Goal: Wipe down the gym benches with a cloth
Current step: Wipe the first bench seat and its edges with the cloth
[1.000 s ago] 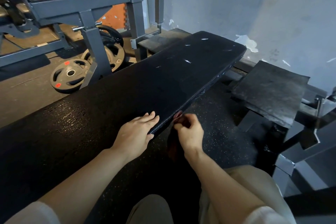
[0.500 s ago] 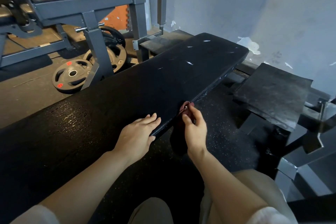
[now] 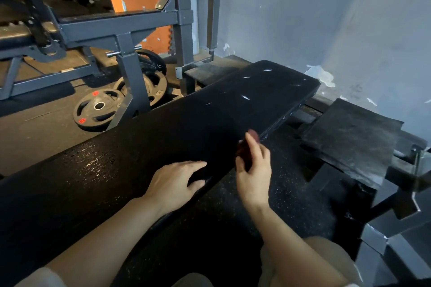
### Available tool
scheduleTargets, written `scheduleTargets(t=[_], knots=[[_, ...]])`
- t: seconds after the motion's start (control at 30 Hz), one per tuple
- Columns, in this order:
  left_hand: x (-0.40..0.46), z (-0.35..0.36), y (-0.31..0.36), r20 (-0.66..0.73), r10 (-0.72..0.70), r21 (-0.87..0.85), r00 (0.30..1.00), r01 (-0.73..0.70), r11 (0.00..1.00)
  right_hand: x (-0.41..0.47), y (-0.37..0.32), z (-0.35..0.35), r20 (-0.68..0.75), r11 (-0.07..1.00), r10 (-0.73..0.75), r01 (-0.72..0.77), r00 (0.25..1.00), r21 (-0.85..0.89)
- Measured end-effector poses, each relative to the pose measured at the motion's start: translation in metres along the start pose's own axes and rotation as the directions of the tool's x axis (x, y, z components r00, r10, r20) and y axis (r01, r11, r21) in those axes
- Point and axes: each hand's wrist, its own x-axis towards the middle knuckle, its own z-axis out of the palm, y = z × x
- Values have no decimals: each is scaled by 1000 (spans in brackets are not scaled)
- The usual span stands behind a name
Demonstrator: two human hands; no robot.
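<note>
A long black padded bench (image 3: 163, 137) runs diagonally from the lower left to the upper right, its pad cracked near me and flecked with small white tears further up. My left hand (image 3: 173, 183) lies flat on the pad at its right edge, fingers spread. My right hand (image 3: 254, 168) is at the bench's right side edge, gripping a dark red cloth (image 3: 243, 148) that presses against that edge; most of the cloth is hidden by my fingers.
A grey steel rack (image 3: 130, 30) stands left of the bench with black weight plates (image 3: 100, 108) leaning at its foot. A worn black pad (image 3: 349, 137) on a grey frame sits to the right. A blue-grey wall (image 3: 326, 18) closes off the far side. My knees show at the bottom.
My right hand has slid the cloth further up along the bench's right edge, away from me. My left hand has stayed flat on the pad.
</note>
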Motion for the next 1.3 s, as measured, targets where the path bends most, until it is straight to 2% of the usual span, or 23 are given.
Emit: scheduleTargets(t=[0.03,0.07,0.1,0.13,0.2,0.3,0.37,0.43,0.57,0.63,0.73,0.8,0.87,0.93,1.0,1.07,1.17,1.2,1.23,1.3], knots=[[5,-1,1,-62,-16,-16,998,15,1000,-4,-1,4,144,983,-147,161,979,-92],[10,0,3,-121,-31,-13,992,30,999,-11,-3,10,304,930,-249,314,920,-190],[16,1,4,-157,-50,7,986,52,999,-18,-3,16,426,861,-296,432,855,-268],[21,3,5,-181,-72,23,981,78,997,-21,-2,20,489,815,-282,476,825,-332],[30,9,4,-208,-93,4,974,95,995,-3,2,22,482,806,-203,425,853,-412],[47,13,11,-223,-20,-18,975,16,1000,53,14,16,403,793,-62,290,913,-536],[62,18,18,-212,24,-31,977,-31,999,83,19,7,349,768,-20,238,937,-595],[78,24,21,-216,24,-38,976,-33,999,85,16,1,379,784,-47,269,924,-560],[108,29,14,-247,-7,-38,969,-2,999,67,18,-13,580,755,-234,522,780,-397],[117,25,1,-255,-14,5,967,16,1000,99,31,-17,564,752,-158,469,811,-463],[122,16,-24,-231,-68,49,970,82,995,146,43,-11,418,765,-33,292,908,-574],[125,13,-35,-187,-155,14,970,160,987,149,38,7,398,761,0,258,917,-595],[128,14,-35,-167,-223,0,961,226,974,128,25,31,513,753,-68,382,856,-537],[130,18,-33,-176,-212,60,961,225,972,105,14,42,667,726,-185,558,722,-402],[131,19,-34,-173,-207,87,963,224,971,115,18,40,752,683,-226,651,619,-330],[131,17,-37,-152,-215,87,965,230,969,152,30,35,756,679,-180,635,630,-368],[133,15,-37,-129,-226,99,966,239,966,191,33,48,652,713,-85,503,753,-488],[134,14,-36,-134,-238,114,962,253,961,189,28,60,653,726,-89,498,752,-475],[135,14,-36,-140,-257,127,956,275,953,182,21,74,696,726,-113,537,709,-430],[135,15,-36,-137,-320,143,937,338,930,161,9,90,799,693,-177,649,575,-313]])
